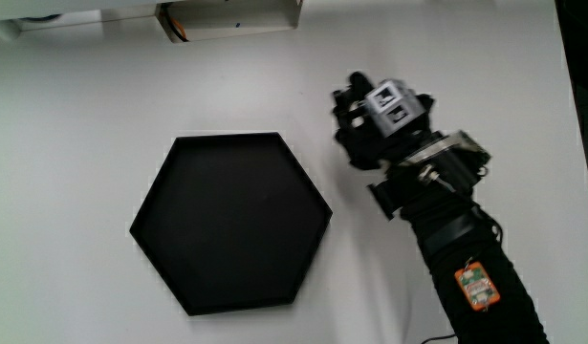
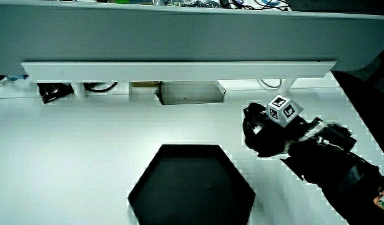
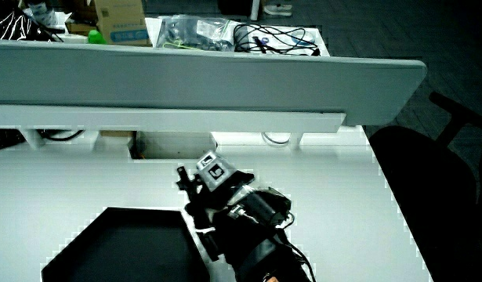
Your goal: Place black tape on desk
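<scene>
The gloved hand rests low over the white desk, beside one corner of the black hexagonal tray. Its fingers are curled around a dark round shape that looks like the black tape, black against the black glove and mostly hidden. The patterned cube on the back of the hand faces upward. In both side views the hand sits just off the tray, a little farther from the person than the tray's middle. Nothing lies in the tray.
A low grey partition with a white shelf under it runs along the table's edge. A white box stands at that edge. A dark chair stands off the table's end. Cables lie past the partition.
</scene>
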A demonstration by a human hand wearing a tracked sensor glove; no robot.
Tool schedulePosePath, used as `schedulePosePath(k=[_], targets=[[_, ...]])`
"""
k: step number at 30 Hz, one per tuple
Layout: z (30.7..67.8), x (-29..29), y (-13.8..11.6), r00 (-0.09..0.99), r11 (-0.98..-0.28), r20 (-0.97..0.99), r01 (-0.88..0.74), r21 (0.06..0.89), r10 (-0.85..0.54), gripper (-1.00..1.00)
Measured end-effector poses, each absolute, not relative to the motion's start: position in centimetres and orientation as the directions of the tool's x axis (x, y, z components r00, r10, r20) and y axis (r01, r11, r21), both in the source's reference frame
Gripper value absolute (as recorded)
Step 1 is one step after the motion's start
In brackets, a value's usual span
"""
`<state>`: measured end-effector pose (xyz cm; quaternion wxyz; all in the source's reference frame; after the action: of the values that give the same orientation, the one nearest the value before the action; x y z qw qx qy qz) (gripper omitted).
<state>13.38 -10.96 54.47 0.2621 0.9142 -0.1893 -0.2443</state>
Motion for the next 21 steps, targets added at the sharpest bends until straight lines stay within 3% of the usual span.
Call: schedulePosePath(k=[18, 21], targets=[[58.7, 15.7, -11.8, 0.792, -0.704, -0.397, -0.057, 0.708, -0.464, 0.00], [59.8, 15.9, -11.9, 0.801, -0.654, -0.374, -0.030, 0.756, -0.468, 0.00]])
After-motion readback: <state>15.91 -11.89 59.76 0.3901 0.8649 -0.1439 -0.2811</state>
